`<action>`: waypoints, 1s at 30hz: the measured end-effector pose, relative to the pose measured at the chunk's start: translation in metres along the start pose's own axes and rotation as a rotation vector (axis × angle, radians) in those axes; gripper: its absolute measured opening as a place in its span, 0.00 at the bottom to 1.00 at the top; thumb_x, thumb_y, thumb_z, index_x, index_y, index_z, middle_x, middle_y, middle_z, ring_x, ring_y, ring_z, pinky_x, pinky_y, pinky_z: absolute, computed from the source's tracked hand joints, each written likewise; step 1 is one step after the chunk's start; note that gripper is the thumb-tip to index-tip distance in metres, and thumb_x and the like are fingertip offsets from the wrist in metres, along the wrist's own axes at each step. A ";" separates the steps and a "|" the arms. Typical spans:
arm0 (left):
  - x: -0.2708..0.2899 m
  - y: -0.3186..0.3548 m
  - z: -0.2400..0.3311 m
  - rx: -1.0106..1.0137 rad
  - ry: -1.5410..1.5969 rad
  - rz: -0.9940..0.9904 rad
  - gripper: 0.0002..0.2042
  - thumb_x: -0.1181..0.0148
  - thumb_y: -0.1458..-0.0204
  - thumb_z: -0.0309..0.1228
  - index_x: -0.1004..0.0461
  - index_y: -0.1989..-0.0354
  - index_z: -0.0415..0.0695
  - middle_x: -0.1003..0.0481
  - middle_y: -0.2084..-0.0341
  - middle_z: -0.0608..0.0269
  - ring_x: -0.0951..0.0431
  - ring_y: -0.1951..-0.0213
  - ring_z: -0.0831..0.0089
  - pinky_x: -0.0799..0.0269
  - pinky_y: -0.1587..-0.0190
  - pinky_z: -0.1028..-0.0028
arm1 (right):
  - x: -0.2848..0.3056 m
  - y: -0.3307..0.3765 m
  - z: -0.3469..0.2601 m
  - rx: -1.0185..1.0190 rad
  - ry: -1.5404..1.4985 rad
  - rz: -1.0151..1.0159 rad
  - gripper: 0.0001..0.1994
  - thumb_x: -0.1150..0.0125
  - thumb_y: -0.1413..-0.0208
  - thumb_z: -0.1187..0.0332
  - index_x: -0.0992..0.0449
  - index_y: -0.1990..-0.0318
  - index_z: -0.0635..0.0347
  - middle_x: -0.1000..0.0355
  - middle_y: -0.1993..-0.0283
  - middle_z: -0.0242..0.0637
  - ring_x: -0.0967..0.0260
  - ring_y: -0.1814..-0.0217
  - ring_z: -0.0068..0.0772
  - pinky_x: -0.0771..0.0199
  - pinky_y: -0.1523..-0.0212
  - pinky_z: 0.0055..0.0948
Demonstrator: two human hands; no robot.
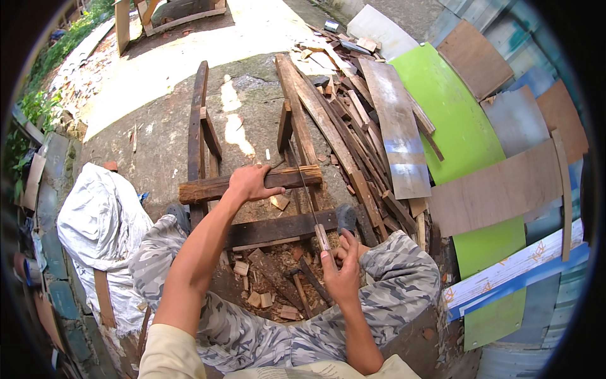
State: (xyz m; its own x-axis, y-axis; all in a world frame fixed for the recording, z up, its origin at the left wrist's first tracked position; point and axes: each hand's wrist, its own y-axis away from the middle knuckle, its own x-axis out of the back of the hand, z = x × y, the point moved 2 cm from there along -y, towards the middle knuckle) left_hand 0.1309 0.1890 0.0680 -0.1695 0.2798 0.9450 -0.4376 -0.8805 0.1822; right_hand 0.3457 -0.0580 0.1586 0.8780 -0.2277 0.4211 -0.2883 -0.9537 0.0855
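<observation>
A rough brown wooden beam (208, 189) lies crosswise over a low wooden frame (197, 139) in front of me. My left hand (248, 183) is closed over the beam right of its middle, pressing from above, thumb toward the right. A hand saw (322, 237) with a pale handle is gripped in my right hand (343, 270). Its thin blade slants up and away, crossing the beam near its right end. How deep the blade sits in the wood, I cannot tell. Below the frame's near dark crosspiece (278, 230), a hammer (300, 289) lies between my legs.
Offcuts and wood chips (262, 299) litter the ground between my knees. A long pile of scrap wood (353, 132) runs along the right, beside a green panel (442, 107) and other sheets. White cloth (101, 221) is heaped at left. Another wooden structure (180, 22) stands far off.
</observation>
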 end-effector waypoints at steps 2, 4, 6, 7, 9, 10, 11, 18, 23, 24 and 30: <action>-0.003 -0.008 0.001 0.001 -0.059 -0.028 0.49 0.42 0.59 0.76 0.28 0.41 0.42 0.20 0.56 0.49 0.19 0.53 0.53 0.21 0.53 0.56 | -0.004 -0.004 0.004 0.002 -0.056 -0.089 0.33 0.35 0.41 0.69 0.40 0.29 0.64 0.28 0.61 0.36 0.34 0.66 0.21 0.29 0.62 0.24; -0.007 -0.014 0.007 0.002 -0.179 -0.044 0.50 0.39 0.60 0.75 0.29 0.40 0.40 0.22 0.51 0.48 0.21 0.49 0.54 0.22 0.51 0.55 | -0.003 -0.002 0.001 0.088 -0.194 -0.151 0.32 0.36 0.40 0.68 0.39 0.29 0.65 0.25 0.59 0.41 0.29 0.60 0.30 0.28 0.55 0.28; -0.012 -0.019 0.017 0.000 -0.152 -0.072 0.49 0.37 0.59 0.72 0.30 0.40 0.39 0.24 0.47 0.47 0.22 0.45 0.54 0.22 0.50 0.55 | 0.001 0.004 -0.014 0.107 -0.240 -0.174 0.30 0.37 0.39 0.68 0.36 0.31 0.68 0.24 0.49 0.46 0.26 0.48 0.36 0.27 0.47 0.31; -0.014 -0.020 0.021 -0.003 -0.138 -0.091 0.48 0.36 0.58 0.70 0.30 0.40 0.38 0.25 0.46 0.47 0.23 0.44 0.54 0.22 0.50 0.54 | 0.002 0.002 -0.011 0.184 -0.173 -0.115 0.29 0.36 0.39 0.68 0.35 0.32 0.69 0.24 0.47 0.48 0.26 0.46 0.36 0.27 0.46 0.31; -0.012 -0.020 0.027 0.013 -0.103 -0.057 0.42 0.34 0.57 0.64 0.29 0.44 0.38 0.21 0.54 0.47 0.19 0.53 0.53 0.21 0.54 0.55 | 0.003 -0.001 -0.001 0.332 -0.032 0.012 0.27 0.36 0.39 0.68 0.33 0.34 0.70 0.24 0.45 0.52 0.25 0.43 0.38 0.27 0.44 0.32; -0.005 -0.020 0.030 0.028 -0.088 -0.097 0.41 0.34 0.56 0.63 0.29 0.45 0.38 0.21 0.57 0.47 0.18 0.55 0.53 0.21 0.55 0.55 | 0.006 0.002 0.000 0.282 -0.061 0.029 0.27 0.36 0.39 0.68 0.32 0.34 0.71 0.24 0.44 0.53 0.25 0.42 0.39 0.27 0.44 0.32; -0.003 -0.020 0.034 0.042 -0.073 -0.138 0.40 0.34 0.56 0.62 0.29 0.46 0.38 0.20 0.59 0.47 0.17 0.58 0.52 0.21 0.56 0.55 | 0.009 0.007 -0.001 0.231 -0.089 0.047 0.26 0.37 0.38 0.68 0.31 0.35 0.71 0.24 0.43 0.54 0.25 0.41 0.40 0.27 0.43 0.33; -0.004 -0.026 0.018 0.010 -0.068 -0.002 0.34 0.32 0.56 0.58 0.28 0.49 0.43 0.20 0.64 0.49 0.17 0.63 0.52 0.21 0.60 0.56 | 0.016 0.013 -0.003 0.108 -0.198 0.087 0.25 0.37 0.37 0.66 0.30 0.36 0.71 0.23 0.45 0.55 0.22 0.46 0.42 0.25 0.45 0.35; -0.002 -0.030 0.018 -0.019 -0.052 -0.005 0.33 0.31 0.58 0.58 0.28 0.51 0.44 0.20 0.66 0.49 0.18 0.64 0.51 0.22 0.61 0.54 | 0.016 0.011 0.021 0.192 -0.142 0.032 0.29 0.38 0.34 0.66 0.37 0.31 0.72 0.25 0.59 0.37 0.33 0.73 0.18 0.31 0.74 0.20; 0.000 -0.030 0.018 -0.032 -0.046 0.006 0.34 0.30 0.59 0.57 0.28 0.51 0.44 0.20 0.66 0.49 0.18 0.64 0.50 0.22 0.61 0.54 | 0.015 0.010 0.017 0.156 -0.198 0.017 0.29 0.37 0.34 0.65 0.37 0.31 0.71 0.24 0.58 0.39 0.31 0.70 0.20 0.29 0.70 0.22; 0.000 -0.039 0.013 -0.043 -0.107 -0.079 0.36 0.33 0.56 0.60 0.29 0.49 0.43 0.21 0.64 0.51 0.18 0.64 0.55 0.21 0.62 0.55 | 0.012 0.009 0.003 0.112 -0.245 -0.035 0.31 0.35 0.37 0.66 0.37 0.30 0.70 0.21 0.55 0.43 0.22 0.55 0.32 0.24 0.51 0.30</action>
State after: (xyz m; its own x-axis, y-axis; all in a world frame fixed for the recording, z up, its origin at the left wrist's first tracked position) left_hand 0.1594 0.2187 0.0644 -0.0387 0.3036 0.9520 -0.4839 -0.8393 0.2480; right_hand 0.3553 -0.0700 0.1616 0.9569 -0.2216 0.1878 -0.2238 -0.9746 -0.0102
